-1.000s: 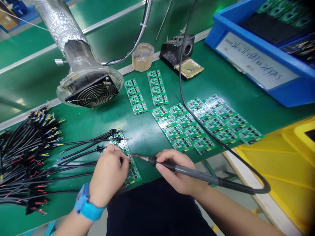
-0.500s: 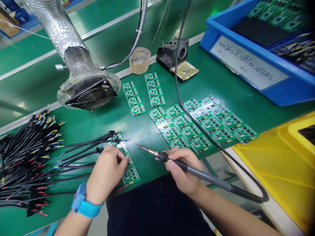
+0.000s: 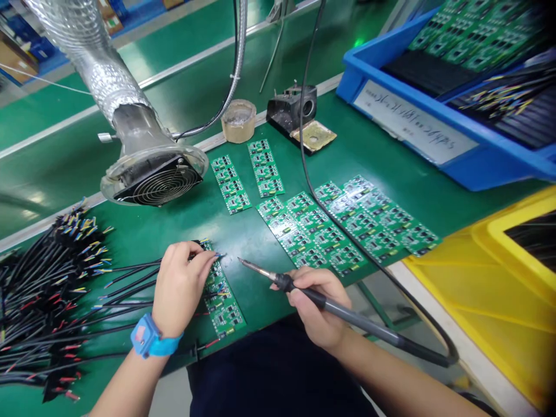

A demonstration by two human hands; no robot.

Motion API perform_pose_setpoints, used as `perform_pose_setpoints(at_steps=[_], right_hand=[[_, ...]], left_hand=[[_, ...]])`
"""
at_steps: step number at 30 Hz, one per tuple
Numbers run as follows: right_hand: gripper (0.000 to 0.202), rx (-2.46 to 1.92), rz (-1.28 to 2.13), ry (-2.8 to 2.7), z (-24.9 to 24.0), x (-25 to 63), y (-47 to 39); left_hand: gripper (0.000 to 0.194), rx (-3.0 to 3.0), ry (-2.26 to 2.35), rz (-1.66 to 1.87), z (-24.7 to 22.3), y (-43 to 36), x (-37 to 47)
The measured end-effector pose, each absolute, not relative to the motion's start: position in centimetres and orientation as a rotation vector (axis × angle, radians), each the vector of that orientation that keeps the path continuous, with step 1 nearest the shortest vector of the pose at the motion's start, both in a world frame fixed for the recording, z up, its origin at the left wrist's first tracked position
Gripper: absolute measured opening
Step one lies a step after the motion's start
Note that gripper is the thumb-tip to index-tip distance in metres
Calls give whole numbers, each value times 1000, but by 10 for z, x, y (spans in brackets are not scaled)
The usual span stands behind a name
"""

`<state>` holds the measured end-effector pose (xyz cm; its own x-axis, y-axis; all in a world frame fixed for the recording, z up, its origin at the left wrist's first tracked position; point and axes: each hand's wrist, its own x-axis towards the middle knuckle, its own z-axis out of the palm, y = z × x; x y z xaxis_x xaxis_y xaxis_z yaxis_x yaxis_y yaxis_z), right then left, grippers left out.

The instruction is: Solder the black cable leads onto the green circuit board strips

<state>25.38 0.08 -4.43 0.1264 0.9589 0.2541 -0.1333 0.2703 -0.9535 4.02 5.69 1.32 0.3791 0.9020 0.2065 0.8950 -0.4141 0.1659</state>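
The left hand (image 3: 180, 284) has moved to the far end of the long green circuit-board panel (image 3: 228, 317), its grip pinching thin coloured wires (image 3: 220, 255) near the black-and-grey soldering iron (image 3: 360, 316) clasped in the right hand (image 3: 324, 304) beside the panel.

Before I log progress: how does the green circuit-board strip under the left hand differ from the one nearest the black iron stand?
Black cables lie on the near strip; the far strip has none. The left hand partly hides the near strip; the far strip shows whole. Both are green and lie flat.
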Motion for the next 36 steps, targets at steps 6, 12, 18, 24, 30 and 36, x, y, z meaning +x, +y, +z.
perform_pose_setpoints(at_steps=[6, 12, 18, 24, 30, 36], right_hand=[[6, -1073, 1037, -1294, -30, 254, 7], [3, -1213, 1169, -1354, -20, 245, 20], [6, -1230, 1254, -1351, -22, 242, 22], [6, -1258, 1227, -1402, -22, 242, 22], [6, -1274, 1218, -1432, -23, 241, 22], [5, -1252, 1244, -1333, -21, 242, 22]], left_hand=[[12, 2372, 1639, 748, 26, 40, 27], [14, 2113, 1711, 487, 9, 35, 38], [15, 2020, 1737, 472, 5, 35, 41], [16, 2008, 1723, 466, 5, 36, 42], [14, 2022, 1739, 474, 3, 37, 43], [12, 2015, 1736, 478, 0, 37, 42]])
